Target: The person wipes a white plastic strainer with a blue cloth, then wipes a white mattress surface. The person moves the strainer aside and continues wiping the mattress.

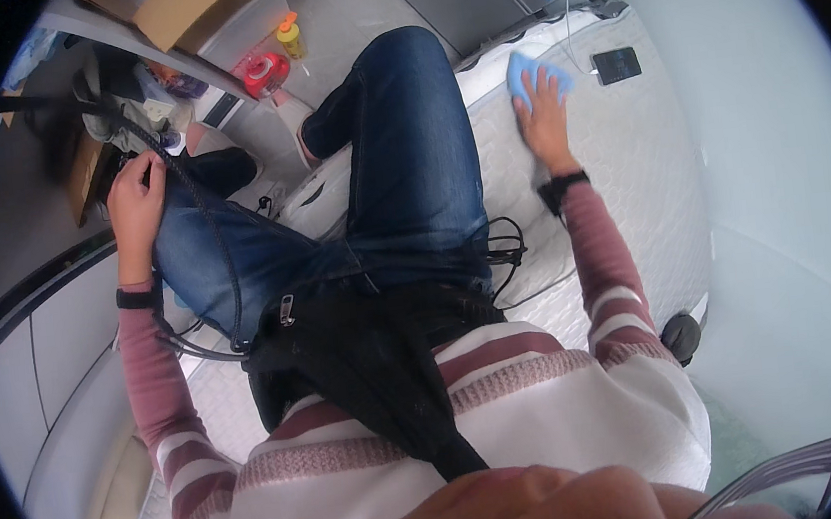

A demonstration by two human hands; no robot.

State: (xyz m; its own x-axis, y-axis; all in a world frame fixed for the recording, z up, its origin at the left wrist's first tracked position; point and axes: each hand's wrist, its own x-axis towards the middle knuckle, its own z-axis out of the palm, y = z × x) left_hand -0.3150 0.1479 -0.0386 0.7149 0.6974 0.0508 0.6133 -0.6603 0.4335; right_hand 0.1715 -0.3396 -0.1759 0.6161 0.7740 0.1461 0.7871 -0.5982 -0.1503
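Note:
My right hand (546,123) lies with spread fingers on a light blue cloth (523,69), pressing it to a white quilted mattress (631,163). A dark-screened smartphone (615,66) with a white cable (569,19) plugged in lies just right of the cloth. On my left knee rests my left hand (136,204), its fingers bent and their tips partly hidden. A black braided cord (205,220) runs past that hand to the black bag (365,354) across my lap. Both wrists wear black bands.
A grey refrigerator (458,0) bearing a label stands beyond the mattress. On the floor are a red bottle (266,75) and a yellow bottle with an orange cap (290,37). A cardboard box (189,11) and cluttered shelf (144,90) stand left. Black cables (508,247) lie by my right hip.

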